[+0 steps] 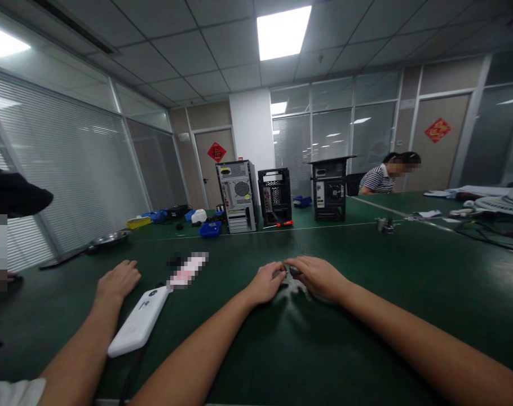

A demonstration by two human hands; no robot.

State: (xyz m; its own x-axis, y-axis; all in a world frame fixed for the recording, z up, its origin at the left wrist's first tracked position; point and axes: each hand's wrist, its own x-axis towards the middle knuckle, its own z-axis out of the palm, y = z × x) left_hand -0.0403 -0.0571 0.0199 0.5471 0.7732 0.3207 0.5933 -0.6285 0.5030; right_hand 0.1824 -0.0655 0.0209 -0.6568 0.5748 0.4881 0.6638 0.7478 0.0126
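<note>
On the green tabletop (256,344) in front of me, my left hand (267,283) and my right hand (319,277) face each other with their fingertips almost meeting. The fingers of both hands are curled inward. Under the right fingers shows a small dark grey thing (296,272), too small and covered to name. At the left fingertips there is a dark grey bit that I cannot make out either. Left of my left forearm lies a white power bank (140,321) with a cable running from it. A blurred-out flat item (188,270) touches its far end.
A co-worker's hand (119,279) rests beyond the power bank. Three computer cases (242,194) stand farther back, with a red-handled screwdriver (284,224) and blue bins (209,229) near them. Small metal parts (385,225), cables (489,231) and another person (379,179) are at the right.
</note>
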